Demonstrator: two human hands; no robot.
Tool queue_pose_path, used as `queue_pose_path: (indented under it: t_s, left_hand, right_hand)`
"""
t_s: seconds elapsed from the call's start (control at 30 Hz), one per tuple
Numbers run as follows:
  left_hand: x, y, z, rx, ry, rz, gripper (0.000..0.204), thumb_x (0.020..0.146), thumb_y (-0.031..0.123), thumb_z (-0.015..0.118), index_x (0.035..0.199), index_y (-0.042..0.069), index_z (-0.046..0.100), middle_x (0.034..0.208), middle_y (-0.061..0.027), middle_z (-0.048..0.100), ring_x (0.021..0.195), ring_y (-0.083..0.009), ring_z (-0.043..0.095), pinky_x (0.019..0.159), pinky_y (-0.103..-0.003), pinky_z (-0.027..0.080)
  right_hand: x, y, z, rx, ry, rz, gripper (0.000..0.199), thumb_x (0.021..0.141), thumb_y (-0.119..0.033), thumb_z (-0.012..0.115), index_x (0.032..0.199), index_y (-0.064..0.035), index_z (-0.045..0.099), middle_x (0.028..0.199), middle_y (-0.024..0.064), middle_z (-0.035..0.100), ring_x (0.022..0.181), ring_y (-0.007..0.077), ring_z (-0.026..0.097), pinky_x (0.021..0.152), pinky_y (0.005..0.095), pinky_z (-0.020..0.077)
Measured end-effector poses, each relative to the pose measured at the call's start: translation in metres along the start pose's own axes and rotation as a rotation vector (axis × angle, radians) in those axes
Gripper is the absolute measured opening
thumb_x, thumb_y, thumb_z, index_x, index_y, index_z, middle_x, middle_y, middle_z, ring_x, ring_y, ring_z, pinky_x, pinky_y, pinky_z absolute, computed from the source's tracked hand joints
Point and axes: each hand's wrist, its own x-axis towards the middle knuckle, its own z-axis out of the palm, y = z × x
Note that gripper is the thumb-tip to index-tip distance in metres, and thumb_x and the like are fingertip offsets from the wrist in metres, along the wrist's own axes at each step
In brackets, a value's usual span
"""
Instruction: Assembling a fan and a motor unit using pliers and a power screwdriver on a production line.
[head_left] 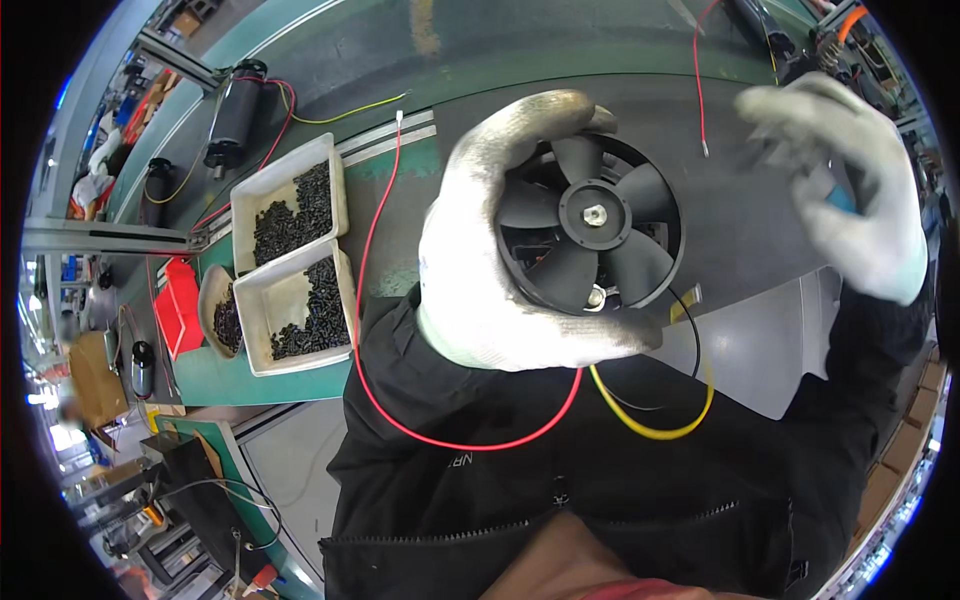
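Observation:
My left hand (470,240), in a white glove with greyed fingers, is closed round the rim of a black fan (640,265). Broad blades and a round hub with a metal centre face up. From the fan's underside hang a red wire (460,446), a yellow wire (672,433) and a thin black wire (697,345). The red one loops left and up to a pale connector (399,118). Off to the right, apart from the fan, is my gloved right hand (865,190). Its curled fingers are smeared by motion, and a bit of blue shows near the palm.
Two white bins (243,200) of small black parts stand at left, beside a smaller bowl (212,300) of similar parts and a red bin (178,318). Black cylinders (238,115) with wires lie behind them. Another red wire (699,95) lies at the back right.

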Motion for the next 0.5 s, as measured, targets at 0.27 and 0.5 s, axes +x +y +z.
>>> queue_pose_path:
  t_s: [0.27, 0.5]
  left_hand:
    - [-0.005, -0.004, 0.007, -0.135, 0.166, 0.095, 0.094, 0.040, 0.030, 0.097, 0.118, -0.001, 0.055, 0.122, -0.0174, 0.055, 0.105, -0.0275, 0.059, 0.094, -0.040, 0.046]
    - [-0.012, 0.001, 0.002, 0.333, 0.026, 0.271, 0.091, 0.048, 0.039, 0.095, 0.116, 0.000, 0.049, 0.106, -0.0284, 0.058, 0.104, -0.0453, 0.059, 0.080, -0.049, 0.054]
  right_hand:
    - [0.022, -0.037, 0.007, -0.189, -0.247, 0.028, 0.060, 0.056, 0.004, 0.057, 0.116, 0.0005, 0.063, 0.085, 0.0094, 0.053, 0.073, 0.0203, 0.056, 0.064, 0.0303, 0.0443]
    - [0.001, -0.049, 0.030, -0.090, -0.033, 0.346, 0.051, 0.067, 0.005, 0.062, 0.118, 0.0000, 0.062, 0.093, 0.0086, 0.053, 0.073, 0.0210, 0.057, 0.066, 0.0294, 0.0451]
